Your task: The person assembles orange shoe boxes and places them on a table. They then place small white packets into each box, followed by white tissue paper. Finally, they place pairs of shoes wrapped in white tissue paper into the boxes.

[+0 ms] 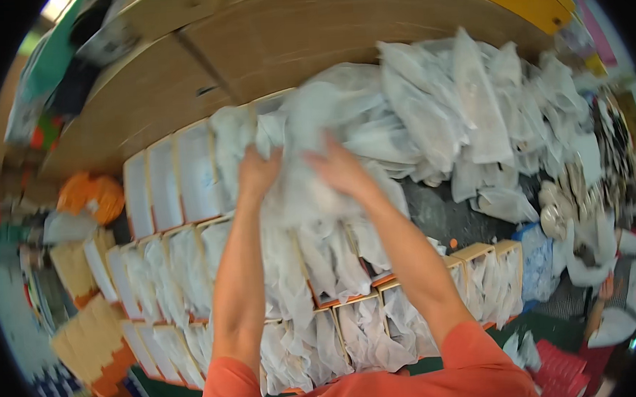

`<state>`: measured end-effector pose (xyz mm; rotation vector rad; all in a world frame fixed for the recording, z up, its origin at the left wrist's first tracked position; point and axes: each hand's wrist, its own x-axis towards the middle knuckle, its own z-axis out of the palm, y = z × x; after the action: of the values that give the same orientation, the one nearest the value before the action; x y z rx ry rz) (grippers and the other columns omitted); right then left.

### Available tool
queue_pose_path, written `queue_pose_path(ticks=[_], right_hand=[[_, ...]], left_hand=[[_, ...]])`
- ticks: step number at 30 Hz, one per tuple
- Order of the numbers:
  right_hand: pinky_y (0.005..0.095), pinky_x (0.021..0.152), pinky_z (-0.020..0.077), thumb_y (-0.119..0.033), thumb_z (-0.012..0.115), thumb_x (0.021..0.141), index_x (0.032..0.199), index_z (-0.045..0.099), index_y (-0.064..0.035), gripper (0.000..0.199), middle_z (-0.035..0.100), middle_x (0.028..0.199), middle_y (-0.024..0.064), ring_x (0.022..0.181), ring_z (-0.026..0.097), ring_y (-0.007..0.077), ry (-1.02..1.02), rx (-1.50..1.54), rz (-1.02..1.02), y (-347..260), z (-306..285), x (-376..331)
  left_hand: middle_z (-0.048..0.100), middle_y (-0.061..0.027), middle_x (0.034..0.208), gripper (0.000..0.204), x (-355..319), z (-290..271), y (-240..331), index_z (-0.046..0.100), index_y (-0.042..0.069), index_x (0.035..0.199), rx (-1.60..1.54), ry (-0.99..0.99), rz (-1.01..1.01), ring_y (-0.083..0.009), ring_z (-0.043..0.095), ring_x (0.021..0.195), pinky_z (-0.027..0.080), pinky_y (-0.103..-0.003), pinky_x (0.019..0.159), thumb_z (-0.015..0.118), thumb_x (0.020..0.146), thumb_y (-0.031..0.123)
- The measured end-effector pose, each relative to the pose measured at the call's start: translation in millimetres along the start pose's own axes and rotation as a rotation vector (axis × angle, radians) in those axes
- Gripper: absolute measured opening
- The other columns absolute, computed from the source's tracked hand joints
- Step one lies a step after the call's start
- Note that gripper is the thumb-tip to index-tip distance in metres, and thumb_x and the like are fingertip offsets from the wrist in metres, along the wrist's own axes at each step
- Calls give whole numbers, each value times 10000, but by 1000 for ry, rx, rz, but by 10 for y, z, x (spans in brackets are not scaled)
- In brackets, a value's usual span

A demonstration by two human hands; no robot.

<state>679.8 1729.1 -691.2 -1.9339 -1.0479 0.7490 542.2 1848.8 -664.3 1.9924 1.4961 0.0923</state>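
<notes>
My left hand is closed at the lower end of a white cloth-like bag, above the middle of the box rows. My right hand is smeared by motion just beside it, against a blurred white bag, so its grip cannot be made out. Under both arms, open boxes with tan rims hold white-wrapped bundles. To the left of my left hand, the back row has several open boxes with bare pale insides. What the bags contain is mostly hidden.
A big heap of white bagged bundles lies at the back right. Loose shoes sit beyond it, near another person's arm. A wooden panel closes off the back. An orange bag and stacked tan-orange boxes stand left.
</notes>
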Motion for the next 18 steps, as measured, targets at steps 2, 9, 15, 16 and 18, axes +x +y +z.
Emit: queue_pose_path(ticks=[2,9,15,16,18], right_hand=[[461,963,484,-334,567,956,1323,505,77,555,609,1230,297,1111,615,417,-33,-136,-249,-260,243,62],[301,814,555,-64,663,899,1262,612,-20,369,699,1084,120,945,686,168,280,360,-29,538,-1002,-1566],[257,685,522,-83,623,944,1145,662,-8,218,701,965,66,798,645,112,857,82,284,1948,-2302,-2667],[260,676,512,-96,619,946,1142,661,-7,220,699,982,81,794,636,116,893,17,276,2104,-2502,-2609],[300,701,509,-118,635,922,1082,668,-4,199,681,979,130,797,646,190,945,-141,242,2303,-2936,-2233]], left_hand=[[450,-306,1440,683,550,392,-490,405,-80,1418,-422,2,232,-433,417,1360,364,-468,1097,574,944,382],[410,-256,1477,570,250,1043,-418,485,88,1422,320,354,673,-445,390,1349,339,-539,1089,637,913,293],[461,-246,1391,609,1049,1034,843,524,84,1337,362,283,934,-425,463,1262,373,-506,1068,761,786,190],[459,-238,1388,589,1101,1057,952,538,90,1317,365,232,832,-432,456,1268,380,-505,1060,763,780,176],[456,-221,1382,550,1198,1080,1097,565,101,1277,376,127,618,-446,441,1281,394,-503,1043,767,768,148]])
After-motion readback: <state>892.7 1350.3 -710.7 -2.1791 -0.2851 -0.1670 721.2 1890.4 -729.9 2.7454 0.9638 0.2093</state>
